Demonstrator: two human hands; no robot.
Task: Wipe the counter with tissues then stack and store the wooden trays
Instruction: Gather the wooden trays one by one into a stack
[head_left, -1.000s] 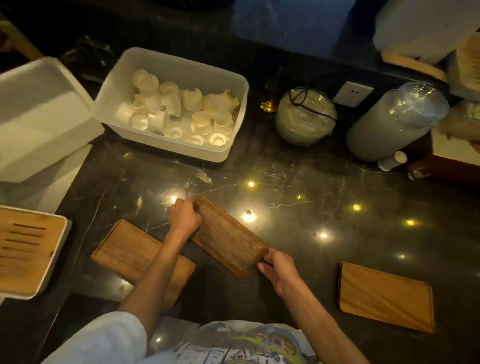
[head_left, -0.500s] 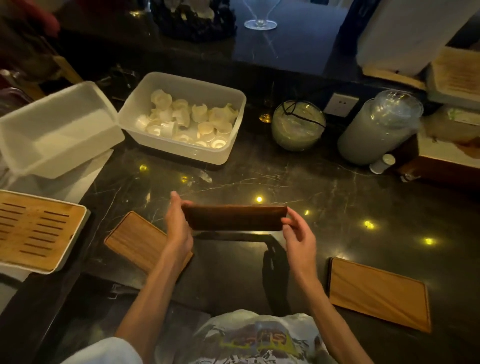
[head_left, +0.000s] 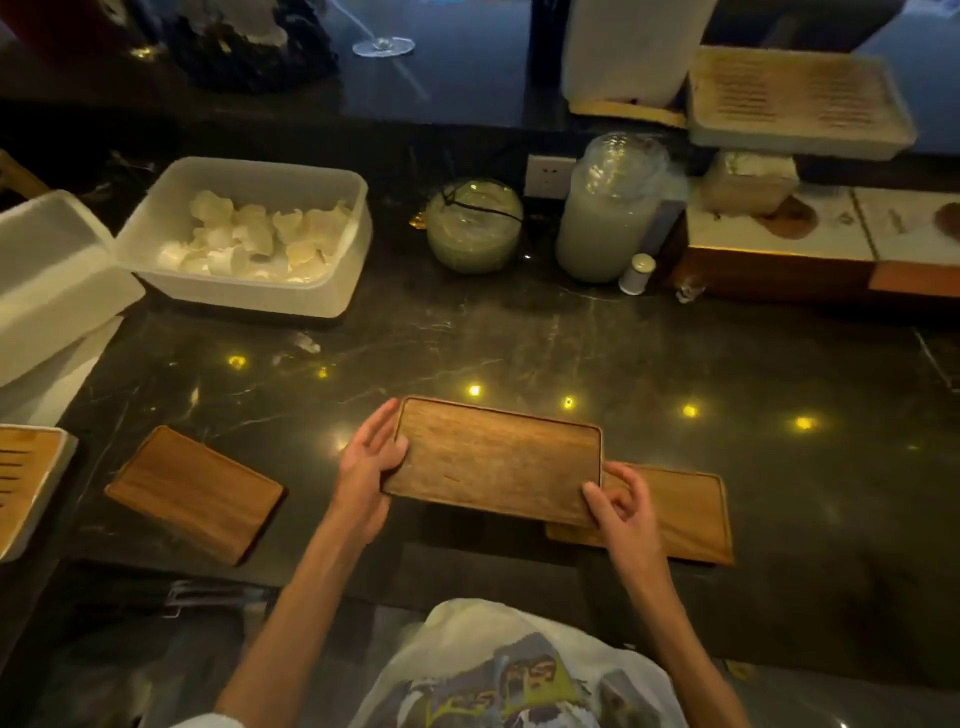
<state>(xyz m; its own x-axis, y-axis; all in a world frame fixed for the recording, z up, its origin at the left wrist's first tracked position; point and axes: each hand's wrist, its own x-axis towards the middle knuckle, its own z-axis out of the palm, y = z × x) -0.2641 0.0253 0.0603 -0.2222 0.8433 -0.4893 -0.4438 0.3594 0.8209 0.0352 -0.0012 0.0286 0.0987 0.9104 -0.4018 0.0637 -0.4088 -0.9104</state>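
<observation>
I hold a dark wooden tray (head_left: 493, 460) flat, rim side up, above the black marble counter (head_left: 571, 343). My left hand (head_left: 366, 467) grips its left short edge and my right hand (head_left: 621, 506) pinches its near right corner. The held tray partly overlaps a second, lighter wooden tray (head_left: 685, 512) that lies on the counter to the right. A third wooden tray (head_left: 195, 491) lies flat on the counter to the left, apart from my hands. No tissue is visible.
A white plastic tub (head_left: 343, 291) of pale cups stands at the back left, its lid (head_left: 52, 280) beside it. A slatted tea tray (head_left: 26, 467) sits at the far left. A round glass jar (head_left: 475, 226), a tall jar (head_left: 610, 218) and a wooden stand (head_left: 779, 270) line the back.
The held tray has turned from on edge to flat with its rim side up, and has moved right so that it hangs over the right tray.
</observation>
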